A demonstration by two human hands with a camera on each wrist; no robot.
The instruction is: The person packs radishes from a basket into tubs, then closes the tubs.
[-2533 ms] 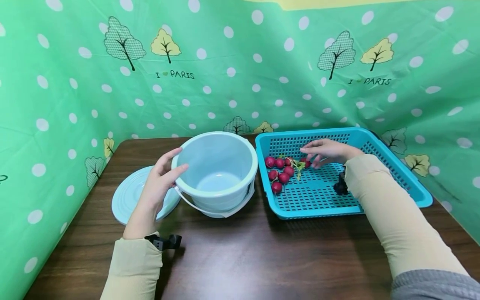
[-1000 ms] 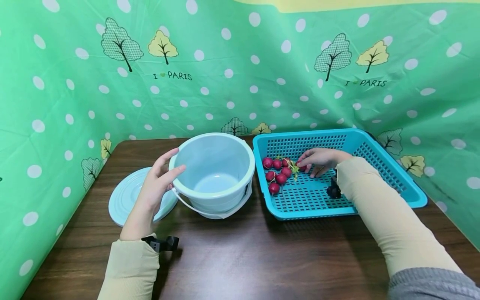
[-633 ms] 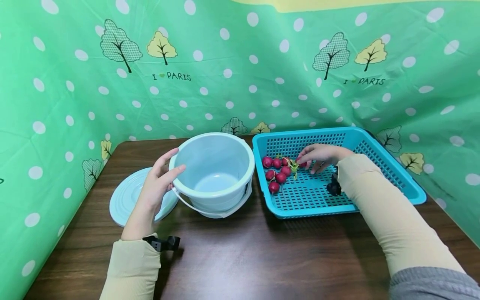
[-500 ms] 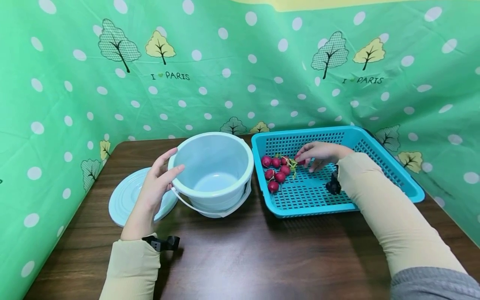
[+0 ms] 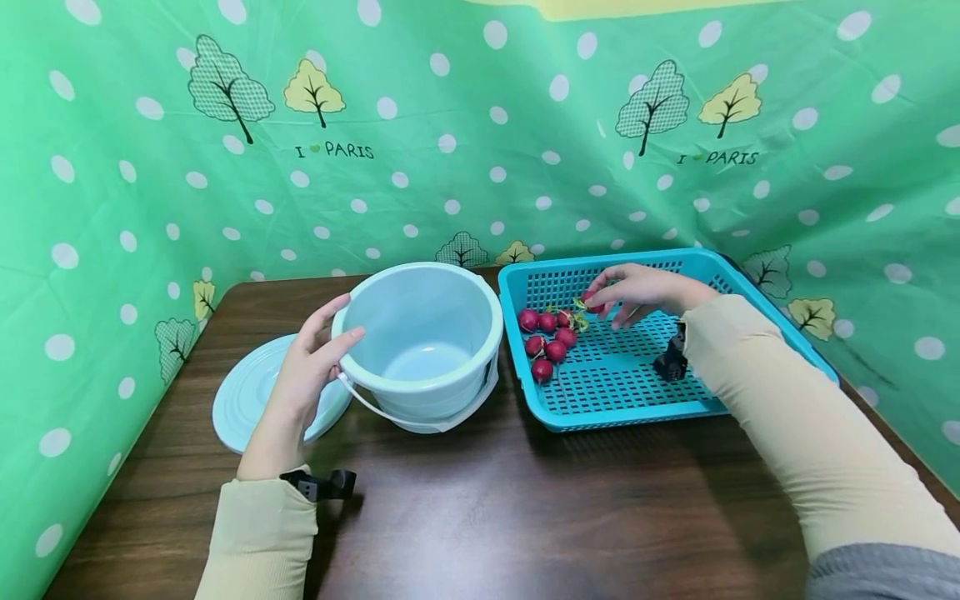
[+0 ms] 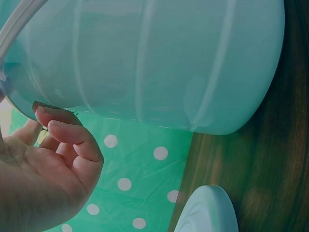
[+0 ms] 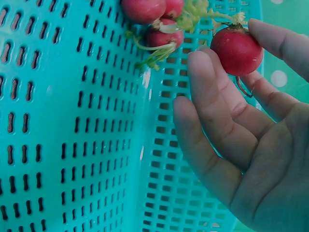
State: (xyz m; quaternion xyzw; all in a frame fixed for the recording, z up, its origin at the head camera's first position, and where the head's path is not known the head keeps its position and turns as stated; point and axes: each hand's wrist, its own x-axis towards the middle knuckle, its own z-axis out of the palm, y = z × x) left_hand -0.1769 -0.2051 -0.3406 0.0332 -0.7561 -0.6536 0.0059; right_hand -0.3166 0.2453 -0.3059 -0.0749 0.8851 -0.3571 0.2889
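Observation:
My left hand (image 5: pixel 318 358) grips the left rim of a light-blue bucket (image 5: pixel 420 406), thumb over the rim and fingers outside. The bucket stands upright with its handle hanging down. In the left wrist view, the curled fingers (image 6: pixel 72 133) lie against the bucket's wall. My right hand (image 5: pixel 641 287) is over a turquoise basket (image 5: pixel 622 383), pinching a radish (image 7: pixel 237 50) between thumb and fingers. Leaves and a thin root show on this radish. Several other radishes (image 5: pixel 556 351) lie in the basket's left part, some with green leaves.
A round light-blue lid (image 5: pixel 243 396) lies on the wooden table (image 5: pixel 480 517) left of the bucket, partly behind my left forearm. The basket's left rim sits close beside the bucket. A green dotted cloth (image 5: pixel 420 192) hangs behind the table.
My right hand has reached down to the radish at the right of the group, pinched it and lifted it up from the others. My left hand keeps its grip on the bucket.

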